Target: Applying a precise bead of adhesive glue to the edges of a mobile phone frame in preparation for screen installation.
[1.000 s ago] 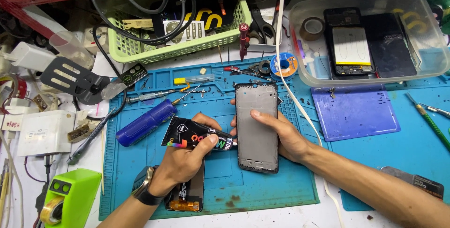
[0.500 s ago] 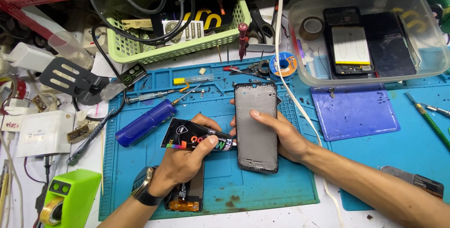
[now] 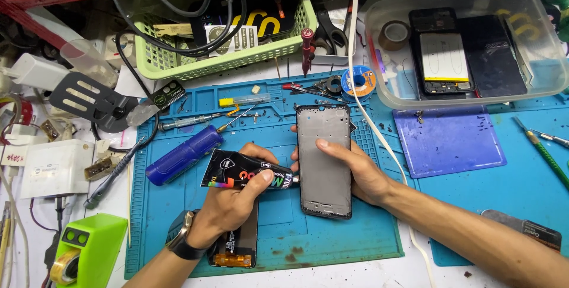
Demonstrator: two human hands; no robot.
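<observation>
My left hand (image 3: 228, 202) grips a black glue tube (image 3: 243, 172) with coloured print, its nozzle pointing right at the left edge of a grey phone frame (image 3: 323, 152). My right hand (image 3: 355, 169) holds that frame flat on the blue work mat (image 3: 178, 223), thumb across its middle. A black phone screen with an orange flex cable (image 3: 237, 249) lies on the mat under my left wrist, which wears a watch.
A blue cylindrical tool (image 3: 184, 154) and a screwdriver (image 3: 195, 122) lie on the mat's left. Behind are a green basket (image 3: 172, 63) with cables, a solder reel (image 3: 359, 82), and a clear tub (image 3: 385, 80) holding phone parts. A purple sheet (image 3: 447, 140) lies right, a green device (image 3: 89, 249) bottom left.
</observation>
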